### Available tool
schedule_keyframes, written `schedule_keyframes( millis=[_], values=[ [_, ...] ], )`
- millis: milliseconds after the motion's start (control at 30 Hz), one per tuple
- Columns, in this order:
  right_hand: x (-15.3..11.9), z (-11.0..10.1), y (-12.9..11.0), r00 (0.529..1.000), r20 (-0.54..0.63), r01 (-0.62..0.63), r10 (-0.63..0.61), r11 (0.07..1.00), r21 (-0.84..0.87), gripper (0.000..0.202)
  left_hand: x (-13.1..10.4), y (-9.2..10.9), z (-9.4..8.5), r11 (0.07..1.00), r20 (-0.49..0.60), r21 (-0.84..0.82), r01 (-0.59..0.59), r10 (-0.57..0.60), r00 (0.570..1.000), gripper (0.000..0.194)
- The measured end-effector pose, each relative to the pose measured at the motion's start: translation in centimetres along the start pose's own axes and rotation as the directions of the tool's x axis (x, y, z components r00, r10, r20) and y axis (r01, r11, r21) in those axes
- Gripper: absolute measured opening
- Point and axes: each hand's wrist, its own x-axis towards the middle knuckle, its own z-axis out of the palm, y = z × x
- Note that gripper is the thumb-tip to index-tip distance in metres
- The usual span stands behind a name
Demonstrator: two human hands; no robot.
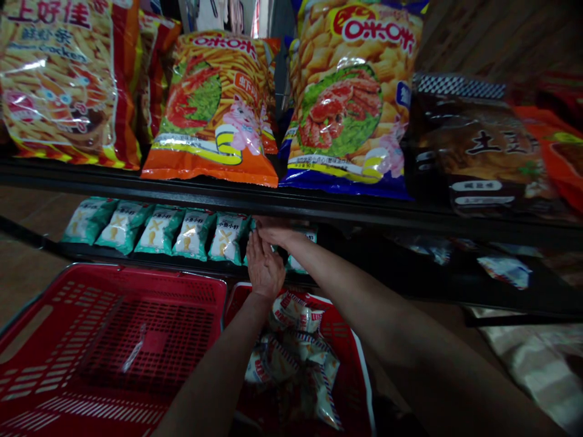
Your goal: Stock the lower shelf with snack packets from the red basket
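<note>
On the lower shelf, my left hand (265, 266) lies with its fingers stretched out and close together, pointing away from me. It covers most of a small green-and-white snack bag in the row. My right hand (272, 232) reaches in from the right, just beyond the left fingertips, and the two hands meet or overlap there. Its fingers are largely hidden, so its grip cannot be made out. Left of my hands stands a snack bag (228, 238) of the same kind, with several more beside it. Another snack bag (297, 261) shows partly below my right wrist.
A red basket (214, 285) is at the lower left with a small clear strip inside. Beside it, another red basket (359, 358) holds several white snack packets (296, 349). The upper shelf (204, 193) overhangs my hands and carries large bags, including an orange shrimp-snack bag (204, 109).
</note>
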Motion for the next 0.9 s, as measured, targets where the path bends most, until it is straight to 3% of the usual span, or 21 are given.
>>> schedule_keyframes(
  millis=[233,400,533,900],
  values=[
    [1.0,-0.5,0.6,0.976,0.204,0.08,-0.073,0.996,-0.027,0.029,0.2,0.1,0.2,1.0,0.001,0.009,0.023,-0.023,1.0,0.054],
    [2.0,-0.3,1.1,0.976,0.204,0.07,-0.072,0.997,0.018,0.024,0.3,0.1,0.2,1.0,0.001,0.015,0.015,-0.015,1.0,0.056],
    [2.8,0.4,1.4,0.974,0.209,0.079,-0.085,0.996,0.039,0.033,0.4,0.2,0.2,0.999,0.003,0.034,0.014,-0.015,1.0,0.055],
    [2.9,0.7,1.9,0.98,0.179,0.082,-0.09,0.995,0.053,0.032,0.4,0.9,-0.1,0.999,0.026,0.028,0.043,-0.044,0.999,0.053]
  ],
)
